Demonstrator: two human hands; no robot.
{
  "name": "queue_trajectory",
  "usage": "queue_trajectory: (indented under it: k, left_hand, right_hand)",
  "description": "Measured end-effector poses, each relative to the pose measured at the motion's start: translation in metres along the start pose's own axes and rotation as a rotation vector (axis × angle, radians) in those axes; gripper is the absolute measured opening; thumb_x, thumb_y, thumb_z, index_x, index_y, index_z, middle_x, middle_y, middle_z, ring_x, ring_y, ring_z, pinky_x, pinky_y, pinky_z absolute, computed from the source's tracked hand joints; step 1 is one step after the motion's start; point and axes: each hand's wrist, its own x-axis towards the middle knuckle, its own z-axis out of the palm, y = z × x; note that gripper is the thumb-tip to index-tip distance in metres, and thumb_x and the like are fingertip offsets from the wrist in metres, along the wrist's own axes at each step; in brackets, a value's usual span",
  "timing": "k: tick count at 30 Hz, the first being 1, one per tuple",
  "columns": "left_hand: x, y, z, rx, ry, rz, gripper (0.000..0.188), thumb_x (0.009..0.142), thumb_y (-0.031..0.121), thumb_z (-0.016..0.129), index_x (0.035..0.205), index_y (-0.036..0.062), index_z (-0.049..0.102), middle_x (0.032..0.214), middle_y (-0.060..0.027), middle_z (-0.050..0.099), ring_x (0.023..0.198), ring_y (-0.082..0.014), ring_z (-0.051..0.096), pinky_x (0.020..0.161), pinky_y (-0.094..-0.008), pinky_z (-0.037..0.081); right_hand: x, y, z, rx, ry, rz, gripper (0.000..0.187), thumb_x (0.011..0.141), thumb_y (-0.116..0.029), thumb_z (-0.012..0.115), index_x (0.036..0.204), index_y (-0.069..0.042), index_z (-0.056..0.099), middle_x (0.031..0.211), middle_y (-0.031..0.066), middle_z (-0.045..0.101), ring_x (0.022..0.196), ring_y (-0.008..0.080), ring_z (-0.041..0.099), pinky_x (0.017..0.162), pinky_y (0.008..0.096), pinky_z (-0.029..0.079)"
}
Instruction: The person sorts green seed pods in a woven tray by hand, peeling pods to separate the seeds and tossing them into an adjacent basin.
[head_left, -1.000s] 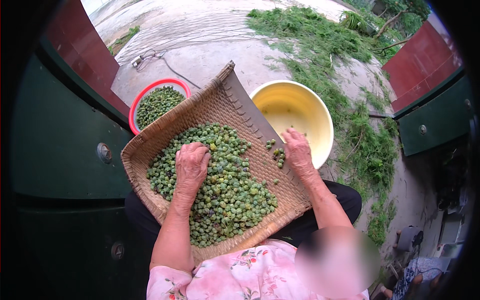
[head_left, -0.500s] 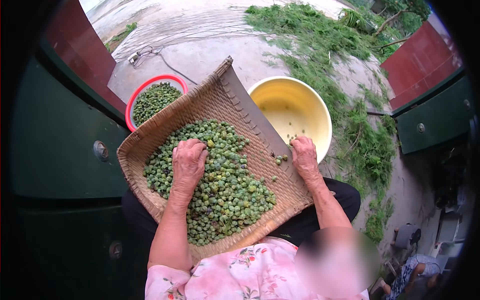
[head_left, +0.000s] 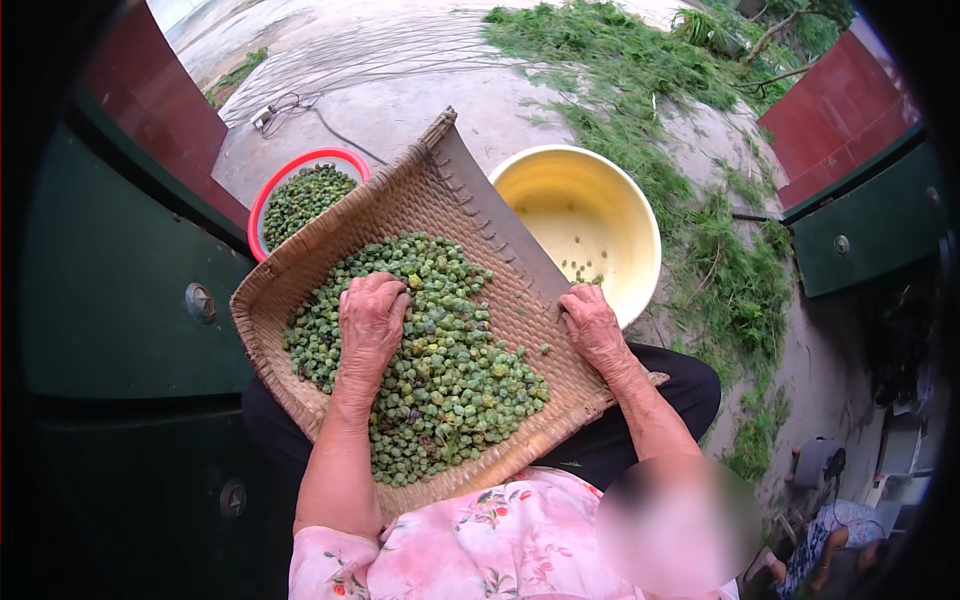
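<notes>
A woven winnowing basket (head_left: 505, 255) lies tilted across my lap, with a smooth brown strip (head_left: 490, 205) along its open right edge. Small round green fruits (head_left: 455, 375), some yellowish or dark, are heaped in it. My left hand (head_left: 372, 315) rests on the upper part of the heap, fingers curled down and closed; what is in them is hidden. At the right edge, my right hand (head_left: 592, 322) sits over the strip beside the yellow basin (head_left: 635, 225), its fingers bent together with the tips partly hidden. A few fruits (head_left: 583, 272) lie inside that basin.
Beyond the basket's left side stands a red-rimmed basin (head_left: 262, 200) full of similar fruits. Cut green foliage (head_left: 715, 270) spreads over the ground at right. Dark green door panels (head_left: 130, 270) flank me. A cable (head_left: 335, 132) runs along the concrete. Another person (head_left: 840, 530) is at lower right.
My right hand has moved slightly left and down along the strip. The loose fruits near it on the strip no longer show, and more fruits lie in the yellow basin. My left hand has barely moved.
</notes>
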Motion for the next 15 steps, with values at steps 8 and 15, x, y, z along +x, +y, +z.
queue_trajectory:
  k: [8, 15]
  left_hand:
    - [0.0, 0.001, 0.002, -0.024, 0.01, 0.003, 0.013, 0.077, 0.012, 0.066, 0.088, 0.0054, 0.067, 0.096, -0.0062, 0.063, 0.092, -0.0262, 0.056, 0.081, -0.0379, 0.041]
    - [0.0, -0.002, 0.003, -0.017, 0.014, -0.008, 0.012, 0.077, 0.011, 0.066, 0.087, 0.005, 0.067, 0.096, -0.0066, 0.063, 0.092, -0.0264, 0.056, 0.082, -0.0383, 0.042]
  right_hand:
    - [-0.002, 0.009, 0.001, 0.009, 0.371, 0.103, 0.025, 0.07, 0.006, 0.061, 0.093, -0.003, 0.059, 0.094, 0.0137, 0.055, 0.093, 0.0329, 0.053, 0.082, 0.0394, 0.044]
    - [-0.007, 0.02, -0.004, 0.03, 0.437, 0.229, 0.023, 0.07, 0.006, 0.06, 0.091, -0.003, 0.061, 0.095, 0.013, 0.056, 0.094, 0.0312, 0.052, 0.085, 0.0393, 0.044]
